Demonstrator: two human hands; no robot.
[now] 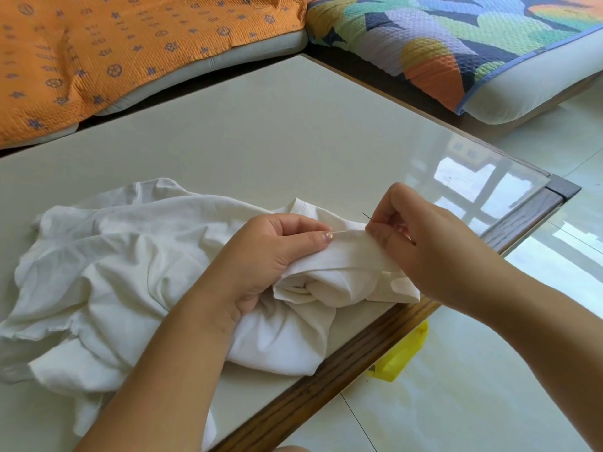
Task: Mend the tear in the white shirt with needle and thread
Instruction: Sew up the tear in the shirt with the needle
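The white shirt (124,275) lies crumpled across the near left of the table (261,141). My left hand (267,256) grips a bunched fold of it, thumb pressed along the raised edge of the fabric. Just to the right, my right hand (427,243) pinches a thin dark needle (367,217) at that same folded edge. The needle's tip sticks up and to the left above the cloth. I cannot make out the thread or the tear itself.
The table has a glossy pale top and a dark wooden rim (359,357) running along the right. An orange patterned cushion (114,53) and a multicoloured one (456,44) lie beyond it. A yellow object (401,357) sits on the tiled floor (456,402).
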